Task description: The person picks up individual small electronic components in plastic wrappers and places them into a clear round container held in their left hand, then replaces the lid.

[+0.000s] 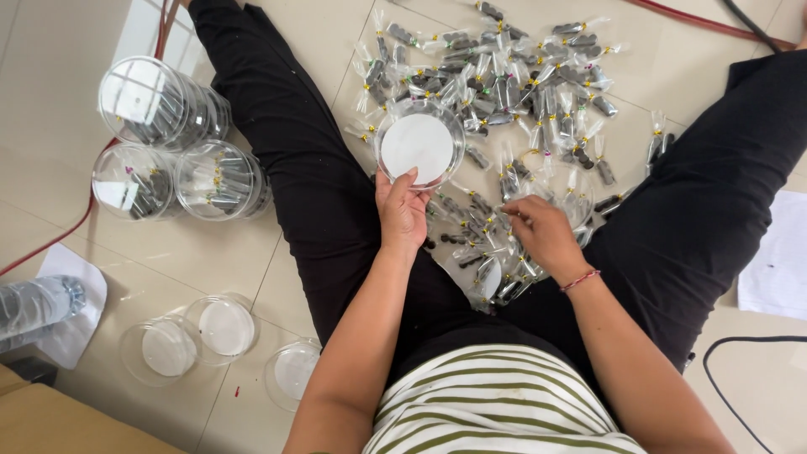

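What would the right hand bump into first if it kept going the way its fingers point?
Probably the small clear packets on the floor tiles; the right hand points left into that heap, fingertips already at it.

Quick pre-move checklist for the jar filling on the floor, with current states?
1. Left hand holds the empty jar by its near rim: ok.
2. Jar mouth faces up and is unobstructed: ok.
3. Right hand is on the packets in the pile: ok.
4. A packet pinched between right fingers: cannot tell.
5. Spare empty jars stand within reach on the left: ok.
6. Filled jars set aside, away from the pile: ok.
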